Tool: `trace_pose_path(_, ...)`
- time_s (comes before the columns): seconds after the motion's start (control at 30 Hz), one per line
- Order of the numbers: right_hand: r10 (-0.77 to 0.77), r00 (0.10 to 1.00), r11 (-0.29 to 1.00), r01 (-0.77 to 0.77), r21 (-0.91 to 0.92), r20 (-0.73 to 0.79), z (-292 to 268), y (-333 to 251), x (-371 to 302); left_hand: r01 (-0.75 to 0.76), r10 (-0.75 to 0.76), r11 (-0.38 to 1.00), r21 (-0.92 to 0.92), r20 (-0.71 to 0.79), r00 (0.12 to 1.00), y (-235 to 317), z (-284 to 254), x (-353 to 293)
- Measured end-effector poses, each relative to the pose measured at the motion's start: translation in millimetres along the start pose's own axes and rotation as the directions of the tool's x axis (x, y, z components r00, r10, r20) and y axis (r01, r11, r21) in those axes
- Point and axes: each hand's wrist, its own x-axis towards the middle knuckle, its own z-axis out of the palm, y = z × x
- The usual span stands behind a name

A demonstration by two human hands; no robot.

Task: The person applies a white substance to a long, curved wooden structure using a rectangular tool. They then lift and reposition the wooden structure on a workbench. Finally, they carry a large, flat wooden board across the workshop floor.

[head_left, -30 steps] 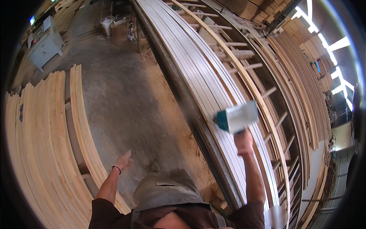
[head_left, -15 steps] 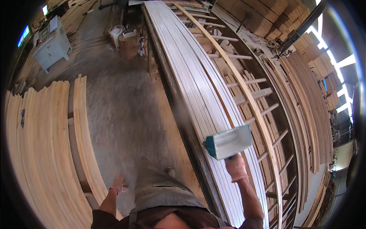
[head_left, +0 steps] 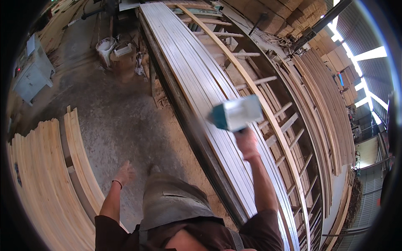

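Note:
My right hand (head_left: 247,144) is closed round the handle of a box-shaped glue spreader (head_left: 242,113). Its sides are teal, its hollow inside is coated white, and motion blurs it. It is over the long row of wooden strips (head_left: 190,75), whose tops are covered in a whitish layer. Whether the spreader touches them I cannot tell. Low on the left, my left hand (head_left: 124,173) hangs over the concrete floor with fingers stretched out and nothing in them.
Bare wooden boards (head_left: 46,175) lie at the left. Beyond the strips runs a rack with wooden rungs (head_left: 284,109) and a long batten (head_left: 247,77). A white-stained bucket (head_left: 104,52) stands far left of the bench, near a grey cabinet (head_left: 33,77). Stacked timber (head_left: 322,100) lines the right.
My right hand has moved the spreader farther away along the strips and slightly left. My left hand has swung forward. The whole view has shifted as I moved.

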Motion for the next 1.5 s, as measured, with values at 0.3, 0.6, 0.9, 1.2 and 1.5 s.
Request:
trace_pose_path(0.3, 0.167, 0.983, 0.942, -0.180, -0.282, -0.070, -31, 60, 58, 0.158, -0.138, 0.974, 0.165, -0.127, 0.982, 67, -36, 32)
trace_pose_path(0.6, 0.141, 0.985, 0.938, -0.103, -0.330, 0.094, 64, -60, 318, 0.098, -0.097, 0.995, 0.000, -0.153, 0.983, 139, -55, 99)
trace_pose_path(0.9, -0.010, 0.994, 0.974, 0.034, -0.226, 0.107, 125, -198, 490, 0.046, -0.106, 0.979, -0.197, -0.303, 0.947, 187, -46, 68)
trace_pose_path(1.2, -0.124, 0.979, 0.984, 0.143, -0.110, 0.165, 196, -240, 616, 0.279, -0.452, 0.846, -0.454, -0.337, 0.826, 164, -158, 111)
trace_pose_path(1.5, -0.193, 0.964, 0.941, 0.234, -0.244, 0.180, 264, -393, 783, -0.167, -0.017, 0.910, -0.380, -0.436, 0.900, 439, -252, 204)
